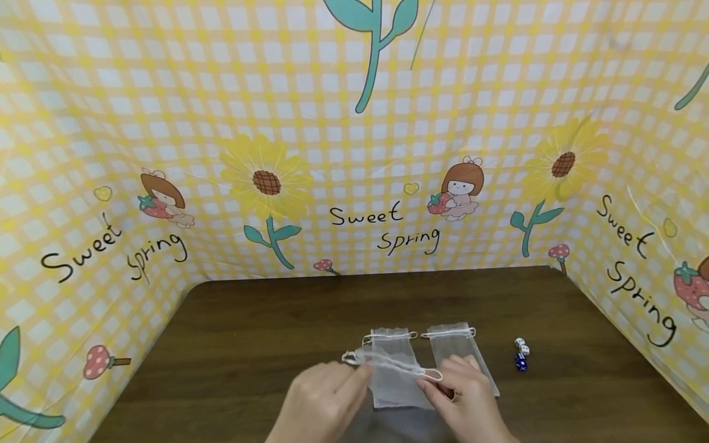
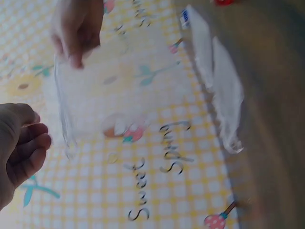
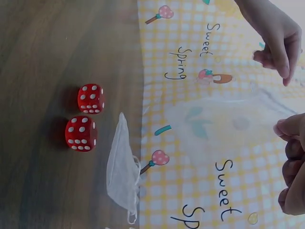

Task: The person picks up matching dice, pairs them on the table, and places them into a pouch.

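Observation:
My right hand pinches one end of the gathered mouth of a sheer white drawstring pouch, near the cord loop. The pouch spreads out between the hands, see-through in the right wrist view. Close by the mouth's other end is my left hand; its fingers are loosely bent, with a gap to the pouch in the left wrist view. Behind the held pouch, one similar pouch lies on the table, with another pouch to its right, partly covered by my right hand.
On the brown table, two white dice and a blue die sit right of the pouches. Two red dice, a nearer die and another die, show in the right wrist view. A yellow checked cloth encloses the back and sides.

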The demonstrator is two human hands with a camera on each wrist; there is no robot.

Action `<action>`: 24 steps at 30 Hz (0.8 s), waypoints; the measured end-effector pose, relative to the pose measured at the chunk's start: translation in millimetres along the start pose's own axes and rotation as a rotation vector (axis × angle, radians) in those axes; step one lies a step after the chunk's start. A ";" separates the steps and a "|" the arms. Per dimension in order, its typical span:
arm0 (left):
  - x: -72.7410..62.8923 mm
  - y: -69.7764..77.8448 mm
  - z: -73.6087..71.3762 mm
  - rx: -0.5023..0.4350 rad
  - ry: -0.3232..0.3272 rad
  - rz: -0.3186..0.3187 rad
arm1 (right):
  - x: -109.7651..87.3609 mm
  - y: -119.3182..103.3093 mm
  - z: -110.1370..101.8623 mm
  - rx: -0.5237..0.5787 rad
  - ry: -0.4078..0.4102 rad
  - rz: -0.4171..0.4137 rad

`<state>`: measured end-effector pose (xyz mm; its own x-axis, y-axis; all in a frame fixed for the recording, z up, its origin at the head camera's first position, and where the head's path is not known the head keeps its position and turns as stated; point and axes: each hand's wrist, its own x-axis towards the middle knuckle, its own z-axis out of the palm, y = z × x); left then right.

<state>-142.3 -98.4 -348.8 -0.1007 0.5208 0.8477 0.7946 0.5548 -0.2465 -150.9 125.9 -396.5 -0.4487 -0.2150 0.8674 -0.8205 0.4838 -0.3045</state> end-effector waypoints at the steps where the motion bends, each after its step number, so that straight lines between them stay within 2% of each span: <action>1: 2.6 -2.0 -1.9 -0.007 0.021 -0.033 | 0.6 -0.7 -0.4 -0.004 0.014 -0.025; 3: 6.6 -4.9 -5.2 -0.021 0.038 -0.083 | 1.7 -2.3 -1.3 -0.010 0.034 -0.056; 6: 10.0 -5.0 -8.5 -0.076 0.013 -0.145 | 3.8 -4.1 -2.4 0.001 0.062 -0.093; 11: 10.0 -2.0 -9.0 -0.164 -0.026 -0.212 | 8.5 -6.8 -3.0 0.009 0.133 -0.170; 18: 9.4 5.2 -11.0 -0.234 -0.168 -0.349 | 10.7 -11.0 -4.9 0.026 0.167 -0.247; 22: 9.4 6.9 -9.8 -0.263 -0.183 -0.382 | 10.9 -12.7 -5.2 -0.004 0.179 -0.292; 24: 10.4 7.5 -10.3 -0.301 -0.211 -0.412 | 12.0 -13.5 -5.2 -0.019 0.186 -0.318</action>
<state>-131.2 -95.5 -337.1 -0.5327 0.4354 0.7257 0.7972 0.5460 0.2575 -143.4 121.2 -379.9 -0.0990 -0.2004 0.9747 -0.9011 0.4335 -0.0024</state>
